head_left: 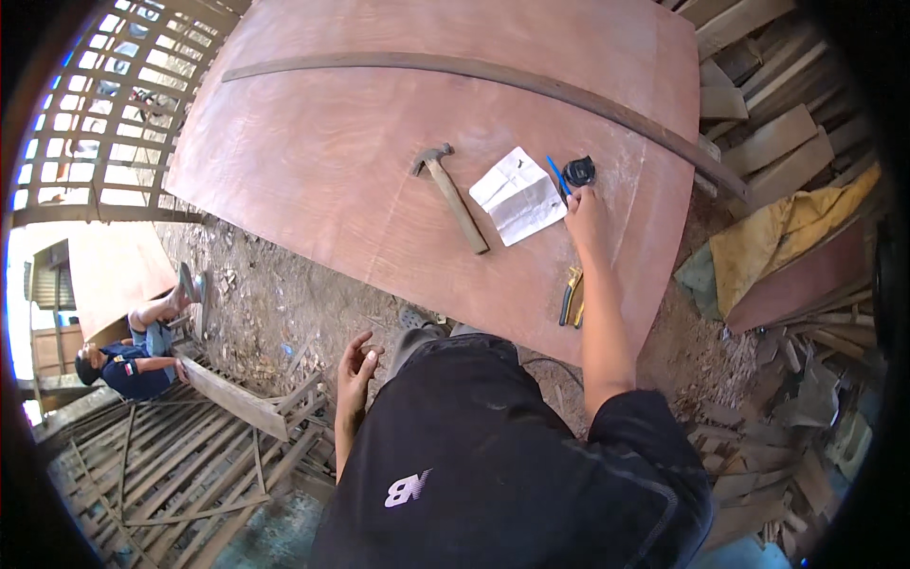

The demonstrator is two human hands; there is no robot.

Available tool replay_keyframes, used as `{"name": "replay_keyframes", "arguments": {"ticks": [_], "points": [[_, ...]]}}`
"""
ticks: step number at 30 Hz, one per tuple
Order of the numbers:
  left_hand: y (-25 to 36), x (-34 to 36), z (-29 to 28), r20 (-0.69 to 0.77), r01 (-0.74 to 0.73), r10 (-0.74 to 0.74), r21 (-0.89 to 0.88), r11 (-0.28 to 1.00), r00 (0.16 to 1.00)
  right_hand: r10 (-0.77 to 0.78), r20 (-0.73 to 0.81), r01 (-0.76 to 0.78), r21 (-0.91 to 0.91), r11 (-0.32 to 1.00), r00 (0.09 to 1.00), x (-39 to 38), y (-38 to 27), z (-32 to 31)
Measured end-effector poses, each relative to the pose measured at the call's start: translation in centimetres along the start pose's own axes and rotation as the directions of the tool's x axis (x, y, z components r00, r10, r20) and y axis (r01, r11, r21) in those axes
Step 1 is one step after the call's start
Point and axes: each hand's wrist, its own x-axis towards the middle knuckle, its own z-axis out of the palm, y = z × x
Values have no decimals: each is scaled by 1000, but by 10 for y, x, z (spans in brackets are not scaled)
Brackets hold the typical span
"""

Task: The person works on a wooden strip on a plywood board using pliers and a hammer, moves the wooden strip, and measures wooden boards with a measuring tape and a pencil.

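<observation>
My right hand point(584, 211) reaches over a large reddish plywood sheet point(313, 161), fingers closed at the lower end of a blue pen point(557, 174). A black tape measure point(579, 171) sits right beside those fingertips. Just left of the pen lies a creased white sheet of paper point(518, 197) with a small dark object on it. A claw hammer point(453, 201) with a wooden handle rests further left. Pliers point(571, 296) with yellow and black handles lie beside my right forearm. My left hand point(355, 370) hangs off the sheet's near edge, fingers loosely apart, holding nothing.
A long wooden strip point(455, 64) crosses the far part of the plywood. Stacked boards point(777, 133) and a yellow cloth point(787, 232) stand at the right. At the left, another person point(133, 365) sits by wooden slats point(180, 474). Wood chips cover the ground point(284, 284).
</observation>
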Motion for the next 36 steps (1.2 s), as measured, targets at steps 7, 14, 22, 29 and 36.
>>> {"name": "replay_keyframes", "arguments": {"ticks": [7,14,22,29,36], "points": [[10,4,20,-4,50,-50,-15,999,999,-239,-285,232,-59,971,928,104,31,-19],[-4,0,24,5,4,-4,-25,1000,1000,-198,-35,196,-42,980,980,112,-1,-23],[-34,-6,19,-6,45,-46,-92,995,999,-320,9,320,-40,947,947,124,20,5],[-34,-6,16,-36,36,-38,-56,998,999,-701,13,697,95,711,713,133,-34,-6],[-42,-14,7,-87,41,-49,-82,996,995,-847,1,835,165,525,532,95,-44,28]]}}
